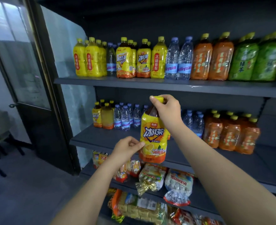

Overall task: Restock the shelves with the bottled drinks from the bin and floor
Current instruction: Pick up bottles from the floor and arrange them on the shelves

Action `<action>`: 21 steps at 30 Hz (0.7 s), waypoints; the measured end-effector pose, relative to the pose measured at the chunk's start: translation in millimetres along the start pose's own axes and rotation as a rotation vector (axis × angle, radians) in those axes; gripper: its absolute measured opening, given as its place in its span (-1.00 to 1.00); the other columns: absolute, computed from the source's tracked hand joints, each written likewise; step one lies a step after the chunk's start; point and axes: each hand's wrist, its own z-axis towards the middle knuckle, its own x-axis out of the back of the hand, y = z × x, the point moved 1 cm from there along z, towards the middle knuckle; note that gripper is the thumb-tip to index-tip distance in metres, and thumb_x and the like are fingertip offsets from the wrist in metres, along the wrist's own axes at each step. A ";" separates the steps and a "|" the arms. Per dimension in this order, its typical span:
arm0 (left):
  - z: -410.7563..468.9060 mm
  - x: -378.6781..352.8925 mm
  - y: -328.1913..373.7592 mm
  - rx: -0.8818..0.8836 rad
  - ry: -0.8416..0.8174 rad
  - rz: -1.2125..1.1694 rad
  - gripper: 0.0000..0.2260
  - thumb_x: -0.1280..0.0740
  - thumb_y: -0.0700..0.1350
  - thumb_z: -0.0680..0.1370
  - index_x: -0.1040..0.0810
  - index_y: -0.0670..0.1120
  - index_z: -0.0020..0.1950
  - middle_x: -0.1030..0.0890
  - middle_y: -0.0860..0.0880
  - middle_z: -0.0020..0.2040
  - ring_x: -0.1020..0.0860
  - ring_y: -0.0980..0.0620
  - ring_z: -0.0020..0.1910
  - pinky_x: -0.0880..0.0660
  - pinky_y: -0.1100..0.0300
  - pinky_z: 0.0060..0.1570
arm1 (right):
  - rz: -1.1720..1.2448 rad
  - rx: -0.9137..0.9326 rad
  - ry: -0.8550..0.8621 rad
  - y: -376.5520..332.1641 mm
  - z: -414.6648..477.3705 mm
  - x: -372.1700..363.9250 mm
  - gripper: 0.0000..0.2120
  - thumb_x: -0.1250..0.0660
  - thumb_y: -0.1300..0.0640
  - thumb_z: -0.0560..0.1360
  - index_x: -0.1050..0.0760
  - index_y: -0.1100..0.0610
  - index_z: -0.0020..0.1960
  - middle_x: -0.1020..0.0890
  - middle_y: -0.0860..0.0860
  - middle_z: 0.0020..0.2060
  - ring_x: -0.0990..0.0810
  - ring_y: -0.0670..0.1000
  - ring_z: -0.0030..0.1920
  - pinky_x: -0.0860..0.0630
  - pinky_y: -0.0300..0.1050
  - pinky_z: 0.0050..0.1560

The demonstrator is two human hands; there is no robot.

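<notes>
Head view, my right hand (168,108) gripping iced tea bottle (153,137) by its cap, left hand (125,148) pinching its side, water bottles (125,118) crowding shelf (101,139) behind

The person shows only as two arms, bare along all their visible length. The left forearm (91,189) fills part of the lower left of the frame. The right forearm (215,163) fills the lower right, looking thick at the frame's edge and slimmer toward the wrist. The left hand (127,146) and right hand (168,108), near the centre, are bare too, with short, plain thumbnails.
</notes>
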 end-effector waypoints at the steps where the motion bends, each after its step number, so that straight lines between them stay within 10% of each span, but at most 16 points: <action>1: 3.6 2.6 8.0 -0.014 0.002 -0.005 -0.81 -0.36 0.07 0.49 -0.54 -0.04 -0.06 -0.54 0.10 -0.12 -0.51 0.13 -0.08 -0.41 0.32 -0.17 | -0.011 0.011 0.011 -6.7 6.3 4.0 -0.67 -0.37 -0.09 0.46 -0.52 0.18 0.00 -0.62 0.05 -0.24 -0.60 0.04 -0.15 -0.51 -0.05 -0.11; 11: 88.1 61.1 73.4 -0.168 -0.039 -0.148 -0.80 -0.45 -0.02 0.43 -0.62 -0.15 -0.11 -0.68 -0.09 -0.11 -0.65 0.03 -0.13 -0.55 0.08 0.10 | -0.197 0.185 0.164 -74.5 96.7 -7.3 -0.45 -0.33 -0.16 0.46 -0.50 0.40 -0.13 -0.61 0.31 -0.23 -0.58 0.25 -0.19 -0.53 0.12 -0.14; 16: 153.3 100.0 94.2 -0.300 -0.095 -0.086 -0.76 -0.43 0.02 0.45 -0.65 -0.16 -0.08 -0.70 -0.04 -0.14 -0.66 0.09 -0.17 -0.49 0.34 -0.14 | -0.260 0.201 0.262 -98.8 150.6 -29.9 -0.54 -0.31 -0.12 0.49 -0.45 0.29 -0.29 -0.59 0.19 -0.34 -0.54 0.15 -0.29 -0.43 -0.04 -0.23; 21: 215.1 134.8 112.8 -0.405 -0.129 -0.082 -0.77 -0.42 0.04 0.45 -0.66 -0.13 -0.09 -0.69 0.01 -0.11 -0.65 0.12 -0.16 -0.53 0.38 -0.19 | -0.344 0.229 0.353 -126.7 199.0 -55.5 -0.49 -0.28 -0.15 0.50 -0.58 0.33 -0.03 -0.67 0.20 -0.16 -0.62 0.13 -0.12 -0.52 -0.03 -0.08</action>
